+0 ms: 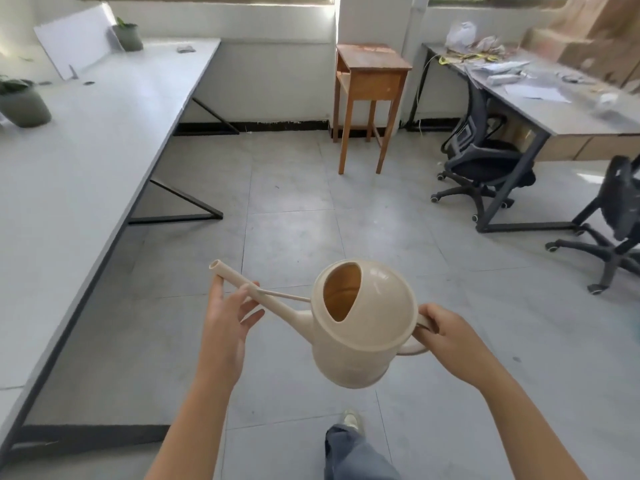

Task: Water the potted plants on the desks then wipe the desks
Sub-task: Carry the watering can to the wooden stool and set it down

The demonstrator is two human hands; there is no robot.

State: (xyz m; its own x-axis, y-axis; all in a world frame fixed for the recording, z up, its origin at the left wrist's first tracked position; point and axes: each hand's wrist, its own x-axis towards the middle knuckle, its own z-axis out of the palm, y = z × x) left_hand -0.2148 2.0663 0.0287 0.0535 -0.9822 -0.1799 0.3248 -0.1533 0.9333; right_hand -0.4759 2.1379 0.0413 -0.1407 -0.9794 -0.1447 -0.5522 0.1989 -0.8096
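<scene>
A beige watering can (360, 327) hangs in the air above the tiled floor, its long spout pointing left. My right hand (446, 332) grips its handle at the back. My left hand (228, 313) supports the spout from below with straight fingers. A long white desk (86, 140) runs along the left. On it stand a potted plant (22, 100) at the left edge and a second potted plant (128, 34) farther back.
A white board (74, 39) leans by the far plant. A small wooden table (370, 81) stands against the far wall. To the right is a cluttered grey desk (554, 112) with two black office chairs (485, 168). My leg and shoe (349, 445) are below.
</scene>
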